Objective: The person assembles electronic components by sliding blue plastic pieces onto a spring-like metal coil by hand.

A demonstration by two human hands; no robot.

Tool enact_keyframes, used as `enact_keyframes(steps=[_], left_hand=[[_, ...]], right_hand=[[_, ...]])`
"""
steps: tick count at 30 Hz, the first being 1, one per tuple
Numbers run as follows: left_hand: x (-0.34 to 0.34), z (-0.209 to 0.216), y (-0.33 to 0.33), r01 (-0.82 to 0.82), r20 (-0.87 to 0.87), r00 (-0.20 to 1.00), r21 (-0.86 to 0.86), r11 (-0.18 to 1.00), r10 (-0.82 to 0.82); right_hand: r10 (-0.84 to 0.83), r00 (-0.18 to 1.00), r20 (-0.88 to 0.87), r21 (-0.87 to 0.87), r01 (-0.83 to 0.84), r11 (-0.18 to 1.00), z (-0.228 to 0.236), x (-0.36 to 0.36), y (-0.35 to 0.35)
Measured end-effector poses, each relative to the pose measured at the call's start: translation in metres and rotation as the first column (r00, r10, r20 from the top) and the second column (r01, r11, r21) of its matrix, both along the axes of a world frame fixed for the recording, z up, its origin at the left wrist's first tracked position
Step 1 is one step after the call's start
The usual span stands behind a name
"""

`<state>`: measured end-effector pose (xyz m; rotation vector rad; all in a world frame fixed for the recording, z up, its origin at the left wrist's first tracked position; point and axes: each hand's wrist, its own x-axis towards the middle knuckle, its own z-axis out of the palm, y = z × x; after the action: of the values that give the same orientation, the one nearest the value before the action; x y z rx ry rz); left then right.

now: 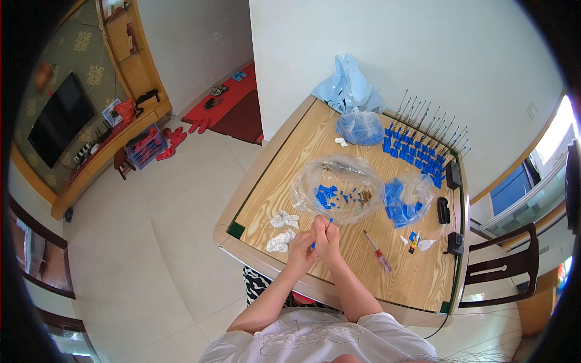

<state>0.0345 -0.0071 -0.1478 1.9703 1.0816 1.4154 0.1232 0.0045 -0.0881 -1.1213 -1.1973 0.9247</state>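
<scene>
My left hand [300, 251] and my right hand [327, 239] meet close together over the near edge of the wooden table. Both are closed around a small blue part [331, 221]; its blue tip pokes out above my right fingers, and a bit of blue shows by my left fingers. Most of it is hidden by the hands. Just beyond them lies an open clear plastic bag [296, 199] with small blue pieces [327, 196] and brass-coloured bits [365, 197] inside. To the right rests a screwdriver [379, 254] with a clear reddish handle.
Crumpled white tissues [281, 241] lie left of my hands. Farther right are another bag of blue parts [402, 206], a glue tube [414, 243] and black boxes [454, 243]. Rows of blue blocks with upright springs [417, 148] fill the far right corner, beside a light-blue bag [348, 88].
</scene>
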Motion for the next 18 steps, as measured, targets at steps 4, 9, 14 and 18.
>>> enact_keyframes(steps=[4, 9, 14, 18], left_hand=[[-0.0039, -0.0073, 0.0010, 0.050, -0.047, 0.997, -0.086, 0.995, -0.054], [-0.0004, -0.0026, 0.0017, 0.013, -0.024, 1.000, -0.012, 1.000, -0.013], [-0.0041, -0.0089, 0.0021, 0.034, -0.051, 0.998, -0.030, 0.999, -0.035], [-0.0014, -0.0010, 0.0001, 0.022, -0.018, 1.000, -0.062, 0.998, -0.024]], right_hand=[[0.009, 1.000, -0.021, -0.007, -0.009, 1.000, -0.0004, -0.0008, 0.0005], [0.005, 1.000, -0.014, -0.002, -0.005, 1.000, -0.0014, 0.0005, 0.0010], [0.004, 1.000, -0.006, -0.005, -0.004, 1.000, -0.0020, -0.0007, 0.0013], [0.004, 1.000, -0.013, -0.013, -0.004, 1.000, 0.0007, 0.0000, 0.0000]])
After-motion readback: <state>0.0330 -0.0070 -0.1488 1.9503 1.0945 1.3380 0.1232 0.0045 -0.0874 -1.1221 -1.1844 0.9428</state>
